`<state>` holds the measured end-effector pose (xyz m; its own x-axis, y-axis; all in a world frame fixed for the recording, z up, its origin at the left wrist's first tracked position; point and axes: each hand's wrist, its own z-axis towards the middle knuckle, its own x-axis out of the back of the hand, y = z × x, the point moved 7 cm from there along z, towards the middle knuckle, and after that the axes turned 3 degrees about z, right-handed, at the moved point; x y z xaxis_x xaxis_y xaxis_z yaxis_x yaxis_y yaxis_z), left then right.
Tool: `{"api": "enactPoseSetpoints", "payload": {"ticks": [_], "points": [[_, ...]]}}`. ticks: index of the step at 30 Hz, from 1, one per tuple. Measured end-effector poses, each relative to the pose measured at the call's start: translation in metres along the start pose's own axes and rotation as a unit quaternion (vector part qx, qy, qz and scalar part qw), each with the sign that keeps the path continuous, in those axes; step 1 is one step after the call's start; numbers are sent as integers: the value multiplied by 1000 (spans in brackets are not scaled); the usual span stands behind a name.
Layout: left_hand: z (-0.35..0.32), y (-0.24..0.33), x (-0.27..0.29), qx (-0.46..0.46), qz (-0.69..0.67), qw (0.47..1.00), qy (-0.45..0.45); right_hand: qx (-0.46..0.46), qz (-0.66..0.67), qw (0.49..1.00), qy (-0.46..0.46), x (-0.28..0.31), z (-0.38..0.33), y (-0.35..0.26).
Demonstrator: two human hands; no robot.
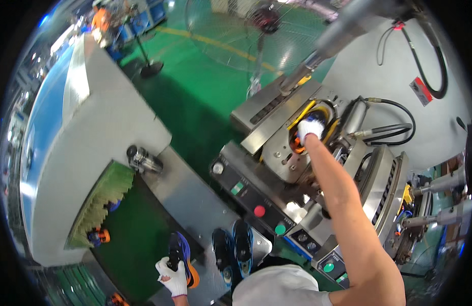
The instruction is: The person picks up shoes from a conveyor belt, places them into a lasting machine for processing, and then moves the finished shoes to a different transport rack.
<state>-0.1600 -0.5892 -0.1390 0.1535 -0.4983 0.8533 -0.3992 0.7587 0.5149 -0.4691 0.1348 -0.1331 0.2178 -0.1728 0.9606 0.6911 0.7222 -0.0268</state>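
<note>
My left hand [172, 278], in a white glove, is closed on the heel end of a black and purple shoe [185, 257] with an orange sole. That shoe is over the green conveyor belt's edge, low in the view. My right arm reaches far forward into a pressing machine. There my gloved right hand [311, 129] grips a shoe with orange parts [298, 147], seated between yellow-edged pads [301, 114]. The glove covers much of this second shoe, and its fingertips are hidden. Two black and blue shoes [232, 250] stand side by side on the metal ledge, right of my left hand.
A control panel [246, 193] with red and green buttons fronts the machine. Left stands a pale tunnel housing [103, 127] with a fringed opening; another shoe [99, 236] lies on the belt [139, 239] there. A large fan [264, 20] and a distant person [100, 19] are beyond.
</note>
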Motion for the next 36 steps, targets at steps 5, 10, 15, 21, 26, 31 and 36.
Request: {"api": "enactPoseSetpoints", "payload": {"ticks": [5,10,15,21,26,31,36], "points": [[-61,-47,-19,54,97,993,39,229,-1,950,-212,19,-21,-69],[-69,-57,-62,84,67,987,117,-61,393,904,-160,-28,43,7],[-84,19,-21,-146,13,982,120,-181,606,713,-303,9,25,24],[-161,60,-78,-95,3,992,-85,162,530,826,-103,242,-268,-28],[-152,95,-93,-115,139,983,-42,377,124,917,-41,128,-420,7],[-132,100,-108,-100,174,963,-182,386,151,891,-184,119,-425,1],[-113,57,-157,-147,228,955,-118,67,490,754,-433,81,-492,-1]]}}
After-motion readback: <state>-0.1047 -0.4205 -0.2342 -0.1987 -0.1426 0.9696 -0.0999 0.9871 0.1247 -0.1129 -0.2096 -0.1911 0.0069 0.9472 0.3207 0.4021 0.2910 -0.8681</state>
